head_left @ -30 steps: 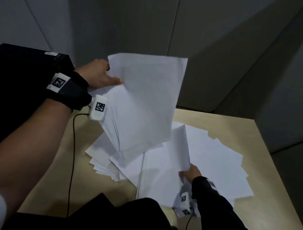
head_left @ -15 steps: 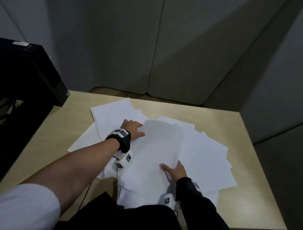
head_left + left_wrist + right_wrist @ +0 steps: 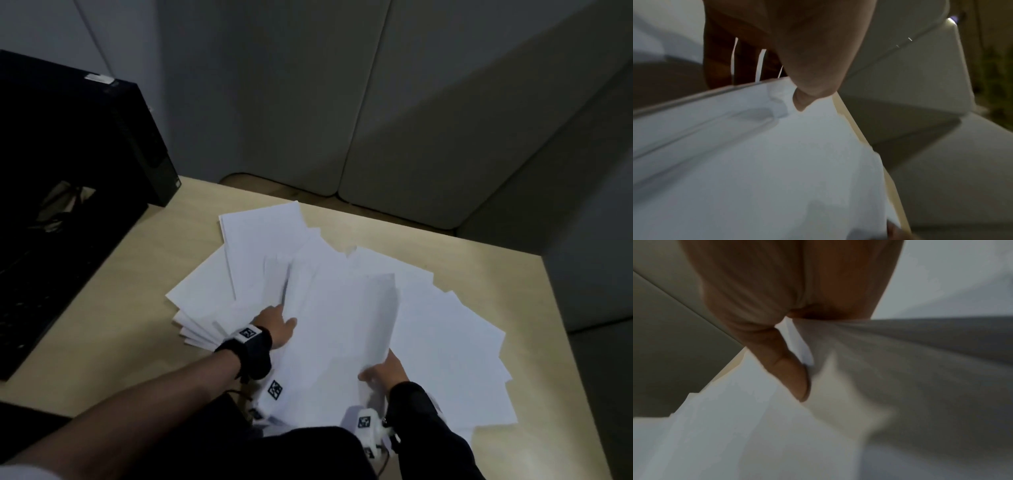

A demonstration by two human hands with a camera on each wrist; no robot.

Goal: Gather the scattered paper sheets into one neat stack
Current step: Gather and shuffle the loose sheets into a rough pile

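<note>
Many white paper sheets point(image 3: 445, 342) lie fanned across the beige table point(image 3: 479, 260). A thicker bundle of sheets point(image 3: 335, 329) rests on the middle of the fan, its left edge slightly raised. My left hand point(image 3: 279, 323) pinches that left edge, with the thumb point(image 3: 807, 95) on top and the fingers point(image 3: 723, 65) under it. My right hand point(image 3: 382, 370) grips the bundle's near right corner, thumb point(image 3: 793, 374) pressed on the paper point(image 3: 900, 369). More sheets point(image 3: 205, 294) stick out to the left and at the far side point(image 3: 263, 236).
A black computer case point(image 3: 85, 147) stands at the table's far left corner. Grey partition panels point(image 3: 342, 102) close off the back and right. The table's right edge point(image 3: 561, 342) drops to the floor. A thin cable point(image 3: 239, 394) hangs under my left wrist.
My left hand brought the raised bundle down onto the fan, then slid back toward me along its left edge. My right hand shifted to the bundle's near right corner.
</note>
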